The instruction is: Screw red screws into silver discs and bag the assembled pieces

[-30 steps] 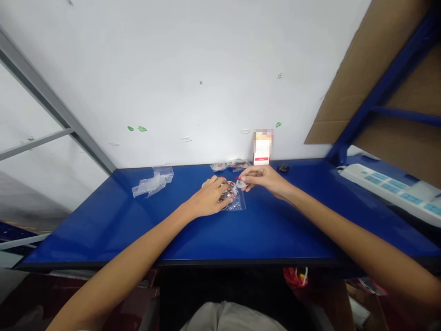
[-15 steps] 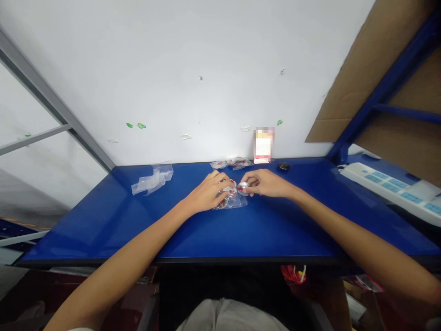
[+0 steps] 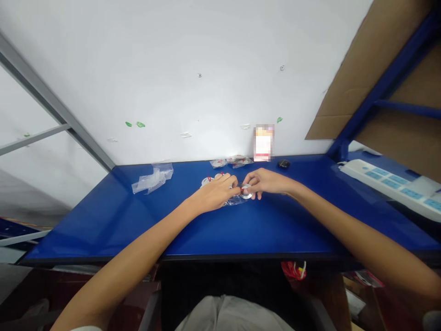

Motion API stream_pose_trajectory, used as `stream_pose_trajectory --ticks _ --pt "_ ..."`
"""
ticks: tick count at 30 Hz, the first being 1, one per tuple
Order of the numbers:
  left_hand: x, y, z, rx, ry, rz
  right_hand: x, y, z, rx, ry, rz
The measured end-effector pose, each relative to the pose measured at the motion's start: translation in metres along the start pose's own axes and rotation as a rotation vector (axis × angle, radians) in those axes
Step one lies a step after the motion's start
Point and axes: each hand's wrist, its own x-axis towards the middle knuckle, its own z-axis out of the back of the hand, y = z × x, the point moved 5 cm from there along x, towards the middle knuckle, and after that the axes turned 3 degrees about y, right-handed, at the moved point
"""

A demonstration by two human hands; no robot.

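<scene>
My left hand (image 3: 215, 195) and my right hand (image 3: 267, 182) meet at the middle of the blue table (image 3: 241, 225). Between their fingertips sits a small round silver disc (image 3: 245, 192) with a short red wire on it. My right hand pinches the disc. My left hand's fingers touch its left side and press on a clear plastic bag (image 3: 234, 201) of similar parts lying beneath. Two more small white discs (image 3: 206, 180) lie just behind my left hand.
A crumpled clear bag (image 3: 152, 178) lies at the table's back left. More bagged parts (image 3: 231, 162), a small box (image 3: 263, 143) and a black round object (image 3: 283, 163) stand along the wall. A white power strip (image 3: 386, 184) lies on the right, under a cardboard-lined blue shelf (image 3: 379, 87).
My right hand brought the disc down and closer to my left hand. My left hand shifted right until the fingertips of both hands met over the bag.
</scene>
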Motion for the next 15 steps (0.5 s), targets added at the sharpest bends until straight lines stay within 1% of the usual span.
stream_pose_trajectory --ticks 2,6,13,15 --pt "0.000 -0.001 0.003 0.023 -0.010 0.007 0.000 0.002 0.002 0.038 -0.015 0.028" --pt "-0.001 -0.001 0.009 -0.003 -0.047 0.024 -0.002 0.006 0.005 0.086 -0.055 0.061" --pt "-0.002 0.001 0.009 -0.011 -0.035 0.038 -0.005 0.009 -0.002 0.095 -0.086 0.009" --pt "-0.003 0.003 0.008 -0.061 -0.044 0.059 -0.005 0.010 -0.006 0.097 -0.068 0.012"
